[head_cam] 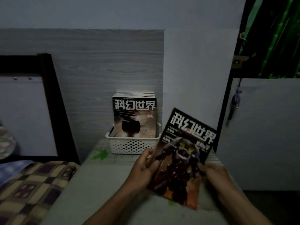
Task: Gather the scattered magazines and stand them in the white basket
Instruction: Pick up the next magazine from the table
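nearest, the left hand [143, 171] and right hand [214, 173] hold one magazine [183, 156] by its side edges, fingers closed on it, above the tabletop [100, 189]. its cover faces the camera, long axis tilted, the title end pointing up and away toward the right. just beyond stands the white basket [132, 144], a row of magazines [135, 116] upright inside, against the wood-grain panel [90, 65].

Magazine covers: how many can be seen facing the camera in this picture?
2. One magazine is held by the left hand and right hand; one front magazine stands in the white basket. More stand hidden behind it.
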`<state>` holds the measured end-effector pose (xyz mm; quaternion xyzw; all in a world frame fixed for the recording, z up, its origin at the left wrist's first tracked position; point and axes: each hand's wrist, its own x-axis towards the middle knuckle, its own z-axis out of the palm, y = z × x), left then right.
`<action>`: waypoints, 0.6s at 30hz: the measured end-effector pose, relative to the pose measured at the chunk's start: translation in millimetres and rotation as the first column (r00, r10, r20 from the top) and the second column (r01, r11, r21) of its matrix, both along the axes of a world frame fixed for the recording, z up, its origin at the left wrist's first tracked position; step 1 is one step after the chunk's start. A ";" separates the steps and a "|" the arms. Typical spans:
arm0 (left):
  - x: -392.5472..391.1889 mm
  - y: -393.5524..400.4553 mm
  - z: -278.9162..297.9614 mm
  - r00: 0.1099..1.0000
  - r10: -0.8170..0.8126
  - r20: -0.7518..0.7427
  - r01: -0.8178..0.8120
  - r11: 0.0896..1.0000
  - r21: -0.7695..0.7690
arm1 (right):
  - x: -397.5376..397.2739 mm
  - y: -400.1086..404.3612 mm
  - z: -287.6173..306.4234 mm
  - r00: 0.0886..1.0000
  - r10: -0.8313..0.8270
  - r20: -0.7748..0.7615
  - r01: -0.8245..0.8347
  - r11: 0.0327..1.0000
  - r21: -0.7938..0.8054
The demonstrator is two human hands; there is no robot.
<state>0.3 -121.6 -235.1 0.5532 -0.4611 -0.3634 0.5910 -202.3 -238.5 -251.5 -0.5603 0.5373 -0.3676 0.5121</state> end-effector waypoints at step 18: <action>165.3 -58.2 73.7 0.520 0.751 0.408 -0.655 0.656 -0.374 | 197.1 -48.9 113.5 1.000 0.015 -0.004 -0.014 0.707 -0.707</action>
